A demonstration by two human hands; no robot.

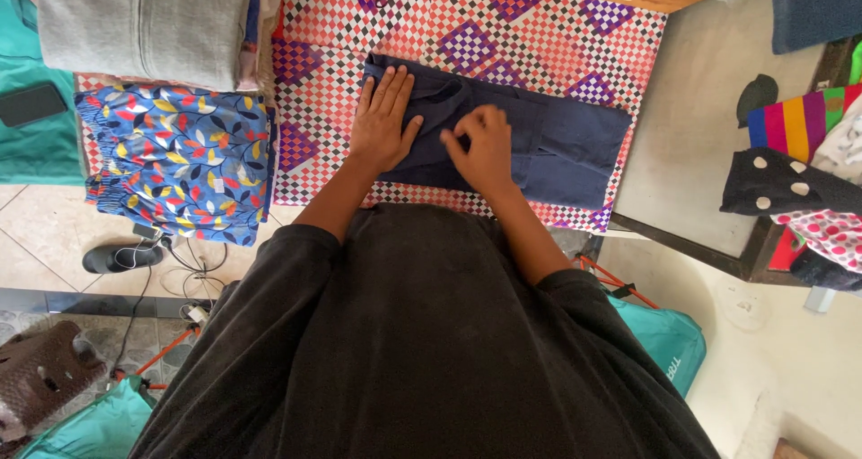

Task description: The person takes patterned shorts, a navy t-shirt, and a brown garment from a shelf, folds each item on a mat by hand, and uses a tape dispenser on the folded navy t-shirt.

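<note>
Already the navy garment [530,140] is lying folded into a long narrow band across the red, white and purple checkered cloth [431,19], so the lengthwise folds are looking done, while the band itself is not yet folded across and, by my judgement, that part is remaining. Both forearms are reaching forward from the black-shirted body. The left hand [382,122] is lying flat on the band's left end, fingers spread and pressing down, gripping nothing. The right hand [485,149] is resting near the middle, fingers curled and pinching a bit of the fabric. A folded blue leaf-print garment [175,158] and a grey folded pile [144,23] are sitting to the left
</note>
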